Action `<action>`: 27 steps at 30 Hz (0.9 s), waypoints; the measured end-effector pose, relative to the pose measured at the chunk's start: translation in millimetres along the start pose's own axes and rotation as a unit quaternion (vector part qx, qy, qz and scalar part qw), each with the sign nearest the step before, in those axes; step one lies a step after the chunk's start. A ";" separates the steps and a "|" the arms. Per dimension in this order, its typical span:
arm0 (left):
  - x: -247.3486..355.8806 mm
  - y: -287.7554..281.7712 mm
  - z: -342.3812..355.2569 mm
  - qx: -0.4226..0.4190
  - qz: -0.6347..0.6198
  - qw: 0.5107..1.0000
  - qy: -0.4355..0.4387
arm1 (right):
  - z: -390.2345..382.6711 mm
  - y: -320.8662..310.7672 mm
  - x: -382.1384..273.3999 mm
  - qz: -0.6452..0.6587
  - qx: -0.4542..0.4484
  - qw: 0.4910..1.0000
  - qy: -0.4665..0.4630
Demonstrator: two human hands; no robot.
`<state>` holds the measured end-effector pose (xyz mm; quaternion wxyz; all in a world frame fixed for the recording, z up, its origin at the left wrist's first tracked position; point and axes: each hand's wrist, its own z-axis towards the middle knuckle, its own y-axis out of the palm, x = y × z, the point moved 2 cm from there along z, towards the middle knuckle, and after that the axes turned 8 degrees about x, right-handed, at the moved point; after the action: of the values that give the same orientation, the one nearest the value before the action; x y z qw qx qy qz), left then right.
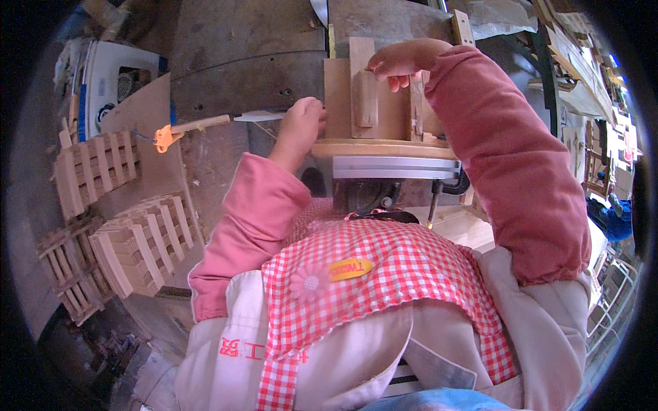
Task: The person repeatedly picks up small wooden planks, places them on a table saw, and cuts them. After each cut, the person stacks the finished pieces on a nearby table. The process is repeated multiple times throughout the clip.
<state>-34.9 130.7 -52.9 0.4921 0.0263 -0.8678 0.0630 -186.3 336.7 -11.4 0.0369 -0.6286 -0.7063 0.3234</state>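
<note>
- at the upper centre of the view, a flat wooden board (337,89) lies behind a wooden bar (380,148) and a silvery metal rail (394,166).
- on this board rests a narrow plank (360,51), bearing a smaller wooden block (368,103) lengthwise.
- right hand (404,63): bent over the far end of the block, fingers curled, the fingertips at or just above the wood; whether it grips cannot be told.
- left hand (301,127): near the left edge of the board, fingers loosely bent together; their tips are partly hidden, so whether they hold anything cannot be told.
- beneath the right forearm, an upright wooden strip (416,113) stands beside the block, and a dark clamp (434,202) sits near the rail's right end.
- left of the left hand, a wooden stick (200,125) reaches toward an orange plastic piece (164,138).
- farther left, slatted wooden pieces (144,240) lie stacked.
</note>
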 end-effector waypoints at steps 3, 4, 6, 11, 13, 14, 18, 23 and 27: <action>-0.6 -1.1 -0.6 -0.041 -0.018 0.999 -0.005 | -0.4 5.1 -1.4 0.036 0.023 0.999 0.017; -2.5 -3.2 1.3 -0.059 -0.011 0.998 -0.026 | -0.6 7.8 -4.2 0.027 0.044 0.999 0.014; -12.1 -8.5 -1.0 -0.046 -0.056 0.996 -0.051 | -1.7 18.3 -13.2 0.002 0.088 0.996 0.021; -39.1 -16.6 21.6 -0.120 0.089 0.988 -0.032 | -22.6 65.4 -37.5 -0.081 0.318 0.945 0.013; -45.6 -13.5 29.3 -0.120 0.188 0.975 0.027 | -25.4 74.6 -41.4 -0.057 0.342 0.937 0.034; -47.8 -12.0 31.4 -0.119 0.246 0.961 0.039 | -26.2 77.6 -42.8 -0.044 0.354 0.933 0.044; -43.7 -9.4 34.1 -0.152 0.278 0.948 0.029 | -27.1 81.0 -46.1 -0.039 0.369 0.927 0.045; -32.3 -10.7 32.4 -0.156 0.301 0.940 0.040 | -25.4 81.4 -46.6 -0.016 0.369 0.928 0.055; -26.1 -12.1 32.1 -0.211 0.346 0.914 0.029 | -23.4 82.2 -45.3 -0.013 0.367 0.928 0.064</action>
<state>-47.5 113.9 -90.6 0.4585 -0.3819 -0.8012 0.0454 -95.1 305.0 -18.3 0.3139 -0.5814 -0.5427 0.5186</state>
